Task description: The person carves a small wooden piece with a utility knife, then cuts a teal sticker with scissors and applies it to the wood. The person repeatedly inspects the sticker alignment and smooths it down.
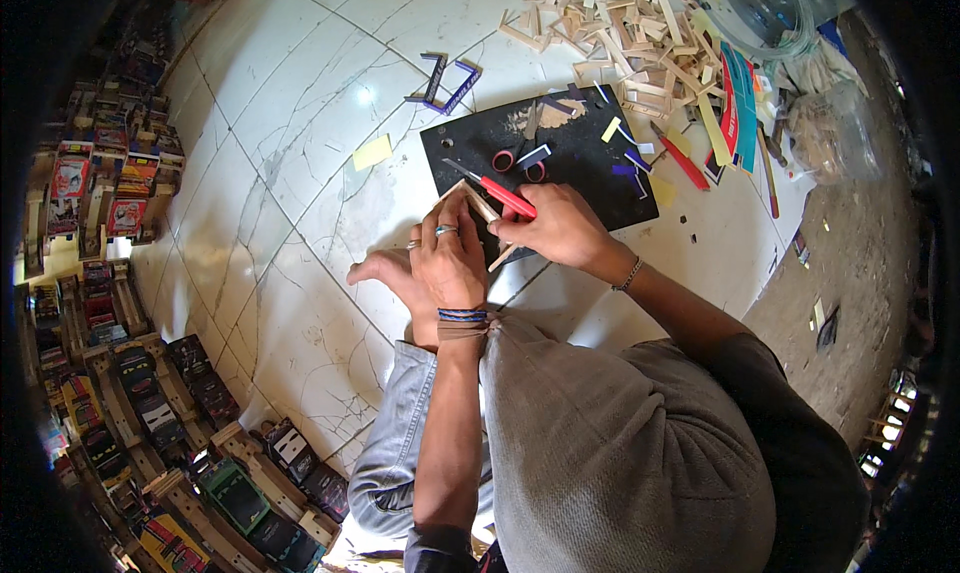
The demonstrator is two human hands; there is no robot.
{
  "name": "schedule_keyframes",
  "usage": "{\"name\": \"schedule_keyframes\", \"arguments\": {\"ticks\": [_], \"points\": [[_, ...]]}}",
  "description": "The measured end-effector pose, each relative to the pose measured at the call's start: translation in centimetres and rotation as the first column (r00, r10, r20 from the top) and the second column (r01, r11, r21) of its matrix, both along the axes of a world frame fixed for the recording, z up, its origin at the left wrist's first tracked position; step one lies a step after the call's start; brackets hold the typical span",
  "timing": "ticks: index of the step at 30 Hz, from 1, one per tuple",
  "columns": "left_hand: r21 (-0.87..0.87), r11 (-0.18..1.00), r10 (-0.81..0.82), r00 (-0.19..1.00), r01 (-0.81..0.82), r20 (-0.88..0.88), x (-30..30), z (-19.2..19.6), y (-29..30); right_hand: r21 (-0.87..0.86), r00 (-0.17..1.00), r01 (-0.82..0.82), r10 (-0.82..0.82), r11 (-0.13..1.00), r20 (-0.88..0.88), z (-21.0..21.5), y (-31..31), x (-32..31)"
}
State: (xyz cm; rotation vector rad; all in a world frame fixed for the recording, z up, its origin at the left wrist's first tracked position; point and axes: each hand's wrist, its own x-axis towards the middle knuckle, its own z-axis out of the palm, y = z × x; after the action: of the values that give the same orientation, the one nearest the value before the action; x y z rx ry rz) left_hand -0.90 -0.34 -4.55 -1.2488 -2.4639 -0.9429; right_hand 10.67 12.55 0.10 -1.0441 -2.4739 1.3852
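Observation:
My left hand (447, 258) is closed on a small angled frame of pale wood strips (482, 205), pressing it near the front edge of a black board (603, 205). In my right hand (565, 231) is a red-handled craft knife (508, 196), its blade pointing up and left past the frame's corner. The right fingers also lie close to the wood; whether they grip it is hard to see. Beyond the knife, scissors (503, 160) with dark red and black handles rest on the board among sawdust (560, 116) and small blue and yellow scraps (625, 170).
A heap of wooden pieces (630, 43) lies at the far right. Beside it are a second red tool (680, 158) and a red and teal printed sheet (738, 108). Two dark angled pieces (447, 85) and a yellow paper (372, 153) lie on the tiles. Model trucks (245, 503) line the left.

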Motion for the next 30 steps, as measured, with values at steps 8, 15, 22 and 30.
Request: {"name": "schedule_keyframes", "arguments": {"ticks": [8, 15, 22, 30], "points": [[-0.112, 0.992, -0.062, 0.993, 0.05, -0.098, -0.2, 0.9, 0.2, -0.013, 1.0, 0.002, -0.002, 1.0, -0.002, -0.4, 0.0, 0.1], [-0.075, 0.989, -0.122, 0.986, 0.131, 0.116, -0.9, 1.7, 0.9, 0.041, 0.999, -0.002, 0.0, 0.999, 0.046, -0.7, 0.1, 0.1], [-0.195, 0.968, -0.159, 0.987, 0.159, 0.012, -1.4, 2.7, -0.4, 0.072, 1.0, 0.013, -0.015, 0.997, 0.021, -0.7, 0.0, 0.1], [-0.057, 0.952, -0.278, 0.925, 0.302, 0.257, -1.3, 3.8, -2.0, 0.05, 0.998, 0.058, -0.059, 0.997, 0.027, -0.8, 0.0, -0.1]]}}
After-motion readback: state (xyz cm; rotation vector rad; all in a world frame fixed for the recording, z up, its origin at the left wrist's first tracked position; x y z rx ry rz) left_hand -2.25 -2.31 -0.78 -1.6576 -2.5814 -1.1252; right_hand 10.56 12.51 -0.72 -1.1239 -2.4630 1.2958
